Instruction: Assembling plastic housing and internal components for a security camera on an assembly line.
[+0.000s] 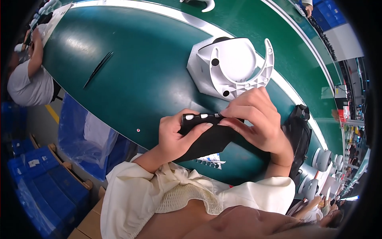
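A black sheet-like piece (209, 141), perhaps fabric or foam, is held up in front of me over the green work surface. Several small white patches show along its upper edge. My left hand (174, 135) is closed on its left end, thumb across the front. At the right part of that edge, my right hand (258, 119) pinches with thumb and fingers; any smaller item between the fingertips is hidden. Just beyond my hands sits a white plastic housing (199, 73) with a white crescent-shaped part (268, 65) on it. Below the black piece lies a sheet with round dark dots (209, 163).
Black tweezers (98, 69) lie at the left on the green table (135, 47). A black bag-like bundle (299, 133) is by my right forearm. A white-edged green conveyor (242, 18) runs along the far side. Blue crates (47, 187) stand lower left; a co-worker (32, 79) sits far left.
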Demonstrator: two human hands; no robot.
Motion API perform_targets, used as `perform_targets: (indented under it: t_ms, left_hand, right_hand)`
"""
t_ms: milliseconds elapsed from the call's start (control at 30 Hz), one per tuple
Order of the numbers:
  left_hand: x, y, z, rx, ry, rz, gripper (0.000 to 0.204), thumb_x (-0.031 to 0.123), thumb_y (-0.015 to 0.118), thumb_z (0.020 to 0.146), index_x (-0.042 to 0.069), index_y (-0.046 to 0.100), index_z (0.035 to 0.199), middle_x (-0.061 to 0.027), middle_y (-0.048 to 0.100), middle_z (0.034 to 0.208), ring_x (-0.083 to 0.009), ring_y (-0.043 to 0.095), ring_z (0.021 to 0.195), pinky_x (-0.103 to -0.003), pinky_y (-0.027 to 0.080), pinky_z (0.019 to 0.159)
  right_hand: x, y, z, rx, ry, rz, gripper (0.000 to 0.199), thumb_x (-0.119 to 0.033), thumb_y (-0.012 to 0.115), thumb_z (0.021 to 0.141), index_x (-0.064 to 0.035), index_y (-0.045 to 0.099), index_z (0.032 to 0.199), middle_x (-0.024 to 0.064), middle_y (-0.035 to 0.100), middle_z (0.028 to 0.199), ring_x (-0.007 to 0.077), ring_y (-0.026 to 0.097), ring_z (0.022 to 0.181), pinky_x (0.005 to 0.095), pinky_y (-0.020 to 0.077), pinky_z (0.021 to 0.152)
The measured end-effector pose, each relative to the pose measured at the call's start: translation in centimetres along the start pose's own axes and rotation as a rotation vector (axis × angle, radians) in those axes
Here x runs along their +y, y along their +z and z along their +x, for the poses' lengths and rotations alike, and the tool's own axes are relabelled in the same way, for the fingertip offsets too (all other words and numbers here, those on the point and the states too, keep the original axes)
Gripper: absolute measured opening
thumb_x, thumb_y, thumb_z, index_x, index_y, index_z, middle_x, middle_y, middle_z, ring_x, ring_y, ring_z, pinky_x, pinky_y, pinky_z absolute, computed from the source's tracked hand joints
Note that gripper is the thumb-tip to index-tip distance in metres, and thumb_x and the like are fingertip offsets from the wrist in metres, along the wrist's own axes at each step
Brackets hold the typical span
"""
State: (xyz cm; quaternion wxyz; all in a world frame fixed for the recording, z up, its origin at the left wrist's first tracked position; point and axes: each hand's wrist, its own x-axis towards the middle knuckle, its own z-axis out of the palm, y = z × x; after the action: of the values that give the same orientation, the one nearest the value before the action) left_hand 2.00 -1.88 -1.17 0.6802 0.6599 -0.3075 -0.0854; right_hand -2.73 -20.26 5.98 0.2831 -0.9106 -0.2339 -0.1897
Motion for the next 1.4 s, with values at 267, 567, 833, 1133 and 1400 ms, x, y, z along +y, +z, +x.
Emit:
perform_targets:
  t_ms: [267, 567, 833, 1133, 1400]
  left_hand:
    - [-0.1, 0.0, 0.1, -0.068, -0.106, -0.109, 0.011, 0.004, 0.066, 0.074, -0.001, 0.058, 0.080, -0.0064, 0.060, 0.061, -0.0064, 0.058, 0.056, -0.021, 0.043, 0.048]
    - [0.4, 2.4, 2.6, -0.530, -0.236, -0.336, 0.015, -0.002, 0.067, 0.069, 0.000, 0.059, 0.080, -0.0219, 0.036, 0.128, -0.0347, 0.035, 0.122, -0.044, 0.033, 0.097]
    - [-0.5, 2.5, 2.6, -0.474, -0.179, -0.553, 0.017, -0.004, 0.067, 0.068, -0.001, 0.058, 0.082, -0.0193, 0.036, 0.122, -0.0343, 0.031, 0.124, -0.048, 0.023, 0.102]
    - [-0.7, 2.3, 2.5, -0.381, -0.274, -0.847, 0.015, 0.003, 0.066, 0.069, -0.003, 0.056, 0.078, -0.0317, 0.006, 0.138, -0.0473, 0.010, 0.127, -0.054, 0.010, 0.104]
    - [-1.6, 1.8, 2.6, -0.358, -0.224, -1.005, 0.016, -0.005, 0.065, 0.069, -0.004, 0.058, 0.083, -0.0275, 0.019, 0.134, -0.0435, 0.015, 0.128, -0.050, 0.013, 0.104]
  right_hand:
    - [0.2, -1.1, -0.4, 0.158, 0.016, 0.172, 0.032, -0.004, 0.073, 0.061, -0.0010, 0.059, 0.089, 0.0062, 0.058, 0.074, 0.0185, 0.052, 0.060, 0.0254, 0.0379, 0.055]
    - [3.2, -2.9, -2.7, 0.138, 0.520, 0.473, 0.035, 0.006, 0.059, 0.071, -0.0028, 0.046, 0.103, 0.0028, 0.060, 0.078, 0.0085, 0.055, 0.073, 0.0205, 0.0390, 0.062]
    - [3.6, -2.4, -3.0, 0.083, 0.457, 0.365, 0.035, 0.005, 0.060, 0.070, -0.0020, 0.045, 0.102, 0.0043, 0.062, 0.080, 0.0099, 0.058, 0.076, 0.0197, 0.0367, 0.063]
    - [2.9, -1.9, -2.9, 0.129, 0.369, 0.136, 0.035, 0.005, 0.063, 0.066, -0.0039, 0.050, 0.097, 0.0039, 0.061, 0.076, 0.0168, 0.058, 0.072, 0.0267, 0.0428, 0.066]
    - [3.0, -1.2, -3.2, 0.021, -0.119, -0.583, 0.040, -0.003, 0.060, 0.064, 0.0008, 0.057, 0.104, 0.0059, 0.062, 0.091, 0.0165, 0.059, 0.084, 0.0281, 0.0457, 0.070]
